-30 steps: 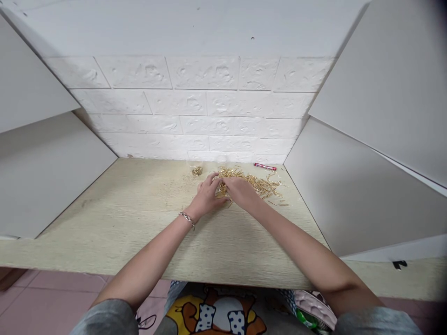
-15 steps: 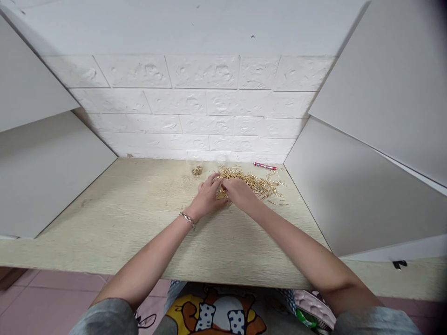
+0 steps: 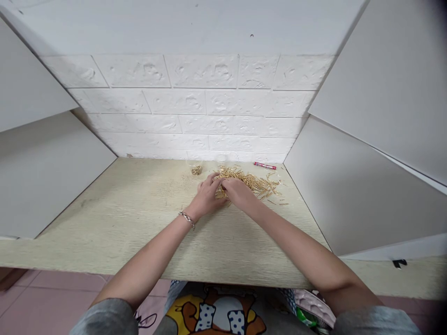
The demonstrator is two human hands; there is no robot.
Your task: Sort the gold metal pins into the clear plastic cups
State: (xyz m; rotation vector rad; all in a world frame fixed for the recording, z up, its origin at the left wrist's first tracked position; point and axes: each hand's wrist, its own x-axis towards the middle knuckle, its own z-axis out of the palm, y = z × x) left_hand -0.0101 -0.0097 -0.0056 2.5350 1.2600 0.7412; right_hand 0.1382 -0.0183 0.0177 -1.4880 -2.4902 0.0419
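A heap of slender gold-coloured rods point(image 3: 256, 182) lies loose on the pale wooden tabletop. At the heap's left edge, my left hand point(image 3: 208, 191) is curled with thumb and fingers bent inward. My right hand point(image 3: 237, 190) is closed against it, its fingertips tucked in between the left fingers and thumb. What the two hands grip there is hidden or too small to name. Just behind them is a clear cup point(image 3: 196, 170) with small gold pieces at its bottom. A second clear container point(image 3: 221, 161), hard to make out, stands by the wall.
A red marker pen point(image 3: 264, 165) lies near the back wall. White brick-pattern panelling point(image 3: 193, 102) closes off the back, with grey boards point(image 3: 52, 177) slanting in at left and right. A small black piece point(image 3: 400, 264) sits at the table's right front.
Both hands keep nearly the same place and pose, with only slight finger movement. The whole view has shifted a little.
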